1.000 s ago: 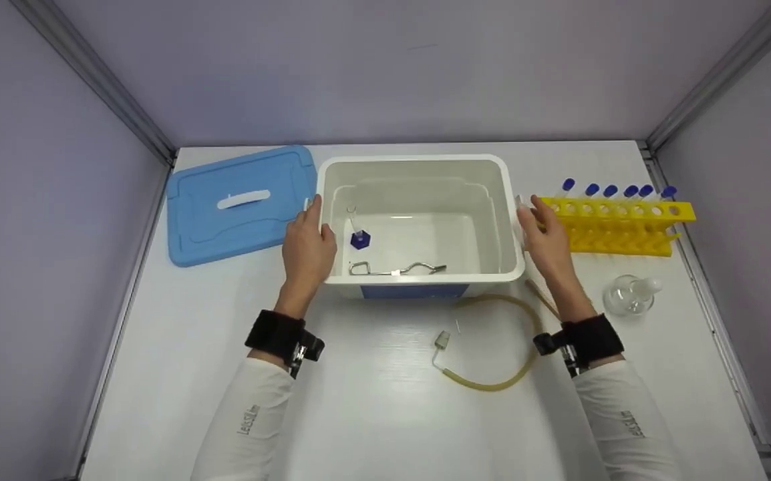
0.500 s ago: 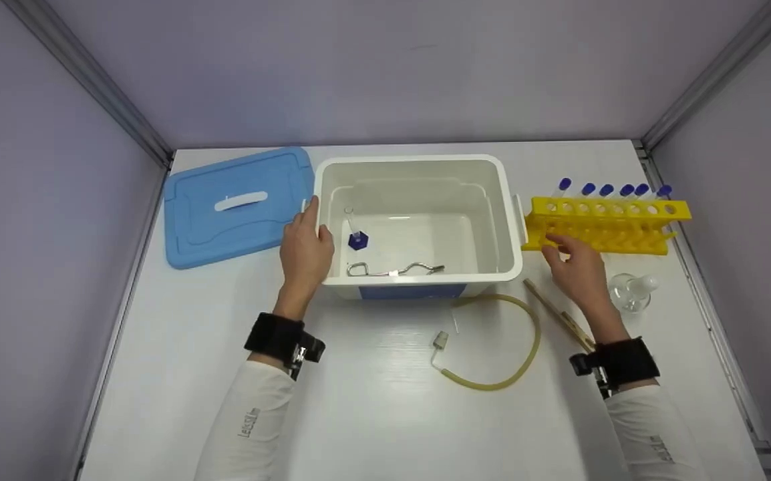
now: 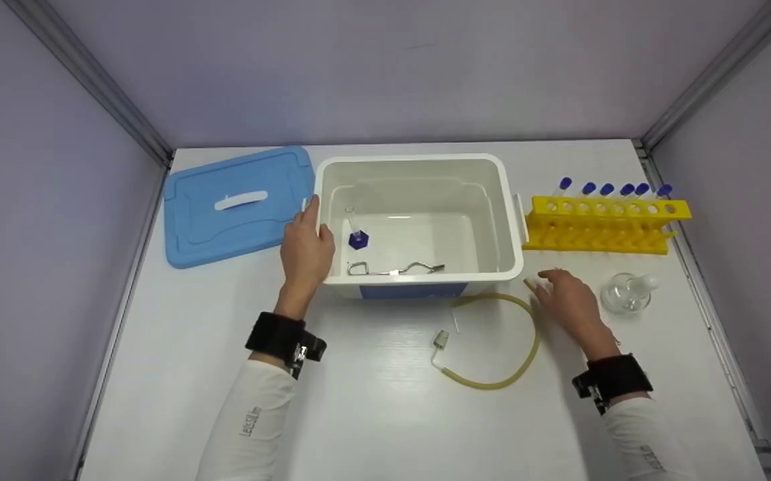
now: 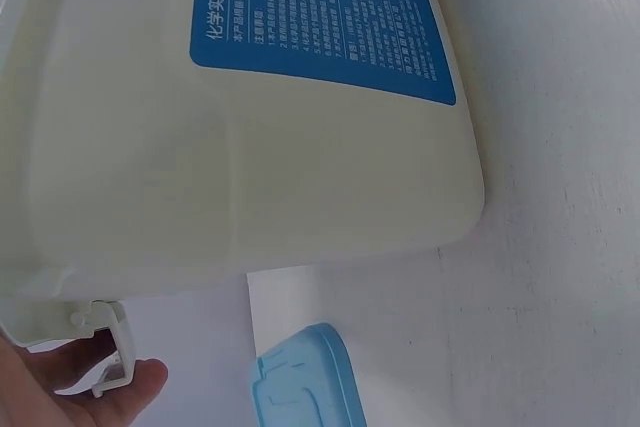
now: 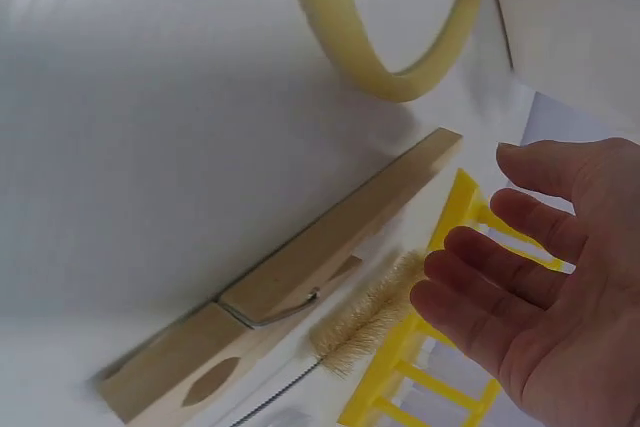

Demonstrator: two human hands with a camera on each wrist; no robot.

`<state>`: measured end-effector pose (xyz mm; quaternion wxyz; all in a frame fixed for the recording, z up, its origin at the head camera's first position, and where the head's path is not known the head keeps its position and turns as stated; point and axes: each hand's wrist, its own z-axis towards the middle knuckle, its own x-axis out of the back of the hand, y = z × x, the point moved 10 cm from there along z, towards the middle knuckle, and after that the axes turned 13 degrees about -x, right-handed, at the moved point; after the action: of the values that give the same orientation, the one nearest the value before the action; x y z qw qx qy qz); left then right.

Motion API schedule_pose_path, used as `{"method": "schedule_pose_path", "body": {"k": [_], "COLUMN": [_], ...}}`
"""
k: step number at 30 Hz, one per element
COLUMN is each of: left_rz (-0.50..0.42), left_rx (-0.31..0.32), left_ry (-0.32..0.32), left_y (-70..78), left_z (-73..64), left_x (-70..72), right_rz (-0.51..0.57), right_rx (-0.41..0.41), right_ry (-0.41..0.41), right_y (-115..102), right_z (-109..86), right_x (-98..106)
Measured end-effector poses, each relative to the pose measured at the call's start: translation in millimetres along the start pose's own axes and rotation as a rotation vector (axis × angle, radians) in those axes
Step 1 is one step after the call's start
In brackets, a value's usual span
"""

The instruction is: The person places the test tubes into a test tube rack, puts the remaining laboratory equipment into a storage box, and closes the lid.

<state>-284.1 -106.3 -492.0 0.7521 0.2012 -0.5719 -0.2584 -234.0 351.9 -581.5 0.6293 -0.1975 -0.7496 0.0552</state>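
Observation:
My left hand point(image 3: 307, 254) is at the left side of a white plastic storage box point(image 3: 419, 158). In the left wrist view its fingers are curled about the white latch point(image 4: 122, 342) on the box. My right hand point(image 3: 569, 304) hovers right of the box with its fingers apart and nothing in them. Below it in the right wrist view lie a wooden test tube holder point(image 5: 300, 272) and a bristled brush point(image 5: 370, 319); the hand mostly covers both in the head view. Inside the box are a small tube on a purple hexagonal base point(image 3: 359, 240) and a bent metal piece point(image 3: 419, 268).
A blue lid point(image 3: 225, 234) lies left of the box. To the right stands a yellow test tube rack point(image 3: 606, 248) with several blue-capped tubes, and a glass bottle point(image 3: 625, 294) in front of it. Yellowish rubber tubing point(image 3: 492, 385) with a stopper point(image 3: 441, 339) curves before the box.
My right hand has left the box's right side, swung out past the front of the rack and come nearer, over the wooden test tube holder. The left hand has stayed at the box.

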Motion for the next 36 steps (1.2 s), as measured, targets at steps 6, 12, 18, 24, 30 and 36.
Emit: {"method": "schedule_pose_path", "body": {"k": [6, 12, 18, 24, 30, 36], "left_rz": [-0.008, -0.007, -0.001, -0.006, -0.012, -0.001], "left_rx": [-0.016, 0.004, 0.011, 0.012, 0.008, -0.029], "left_ry": [0.016, -0.003, -0.008, -0.011, -0.007, 0.014], "left_y": [3.1, 1.0, -1.7, -2.9, -3.2, 1.0], "left_z": [0.0, -0.5, -0.1, 1.6, 2.9, 3.6], "left_x": [0.6, -2.5, -2.2, -3.0, -4.3, -5.2], "right_rz": [-0.056, -0.090, -0.105, -0.124, -0.153, -0.099], "right_rx": [0.026, 0.086, 0.115, 0.114, 0.089, 0.088], "right_ry": [0.025, 0.099, 0.191, 0.245, 0.234, 0.253], "right_y": [4, 0, -4, -4, 0, 1], "right_z": [-2.3, -8.1, -11.5, -10.9, -6.1, -8.6], "right_x": [-10, -15, -14, -14, -18, -14]}}
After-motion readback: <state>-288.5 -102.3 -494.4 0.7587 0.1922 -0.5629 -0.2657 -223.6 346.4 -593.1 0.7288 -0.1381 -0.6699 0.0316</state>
